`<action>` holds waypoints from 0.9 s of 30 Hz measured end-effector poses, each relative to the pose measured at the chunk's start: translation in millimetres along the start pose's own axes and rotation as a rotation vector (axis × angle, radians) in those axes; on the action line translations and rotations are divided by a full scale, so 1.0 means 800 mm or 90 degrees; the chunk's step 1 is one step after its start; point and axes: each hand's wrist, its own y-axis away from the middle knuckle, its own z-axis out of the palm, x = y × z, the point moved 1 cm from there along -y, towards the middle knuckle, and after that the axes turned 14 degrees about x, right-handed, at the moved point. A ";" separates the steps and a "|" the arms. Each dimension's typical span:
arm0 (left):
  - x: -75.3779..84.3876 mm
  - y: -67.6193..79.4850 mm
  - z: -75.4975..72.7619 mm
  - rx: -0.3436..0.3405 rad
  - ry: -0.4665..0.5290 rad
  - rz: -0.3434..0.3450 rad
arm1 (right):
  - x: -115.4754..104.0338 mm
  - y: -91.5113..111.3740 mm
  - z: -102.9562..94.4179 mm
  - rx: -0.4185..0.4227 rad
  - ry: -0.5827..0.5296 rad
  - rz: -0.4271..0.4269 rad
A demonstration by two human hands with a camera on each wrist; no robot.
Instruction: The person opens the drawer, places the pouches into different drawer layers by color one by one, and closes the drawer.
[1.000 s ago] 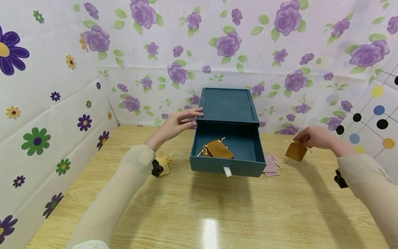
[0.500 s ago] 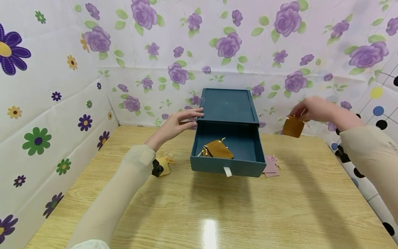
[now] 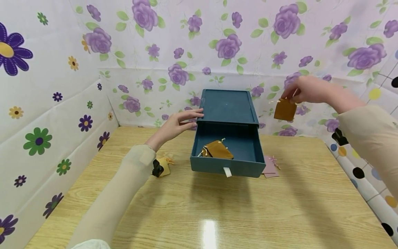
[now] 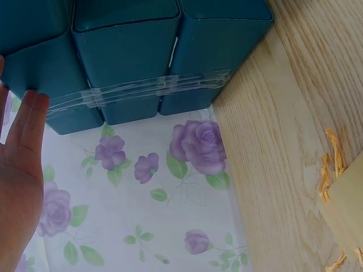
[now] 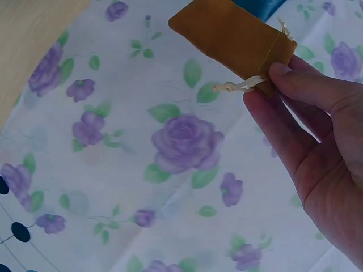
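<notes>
A brown drawstring pouch [image 3: 285, 110] hangs in the air from my right hand [image 3: 311, 90], to the right of the blue drawer unit [image 3: 228, 105]. In the right wrist view, thumb and fingers pinch that pouch by its gathered end, beside a pale cord. My left hand [image 3: 178, 124] rests on the unit's left side, its fingers fairly straight. The top drawer [image 3: 209, 165] is pulled out, and brown pouches [image 3: 220, 149] lie overlapping in its left part. The left wrist view shows the unit's stacked sections [image 4: 127, 51] bound with clear tape.
Yellow pouches [image 3: 164, 166] lie on the wooden table [image 3: 174, 214] left of the unit, partly hidden by the left wrist's black camera [image 3: 157, 168]. Pink pouches [image 3: 271, 166] lie by its right side. A flowered cloth [image 3: 149, 62] hangs behind. A white tab [image 3: 227, 172] sticks out from the drawer front.
My right hand has lifted the brown pouch from just above the table, up and slightly leftward. The left hand, the drawer and the pouches in it have stayed put.
</notes>
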 end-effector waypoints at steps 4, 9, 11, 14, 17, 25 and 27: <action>0.001 0.000 0.001 0.002 -0.001 -0.002 | -0.015 -0.011 -0.014 -0.008 -0.006 0.002; 0.001 0.000 0.001 0.004 -0.006 -0.013 | -0.032 -0.022 -0.025 0.001 0.006 -0.016; 0.000 0.000 0.002 0.004 -0.006 -0.019 | -0.038 -0.026 -0.028 0.005 0.013 -0.029; -0.001 0.000 0.002 0.002 0.001 -0.022 | -0.047 -0.031 -0.032 0.006 0.017 -0.040; 0.000 0.000 0.002 0.002 0.001 -0.021 | -0.056 -0.035 -0.036 0.007 0.024 -0.048; 0.002 0.002 0.001 0.000 0.007 -0.010 | -0.093 -0.043 -0.042 0.003 0.040 -0.091; 0.002 0.002 0.000 -0.001 0.005 -0.008 | -0.101 -0.045 -0.041 -0.003 0.035 -0.098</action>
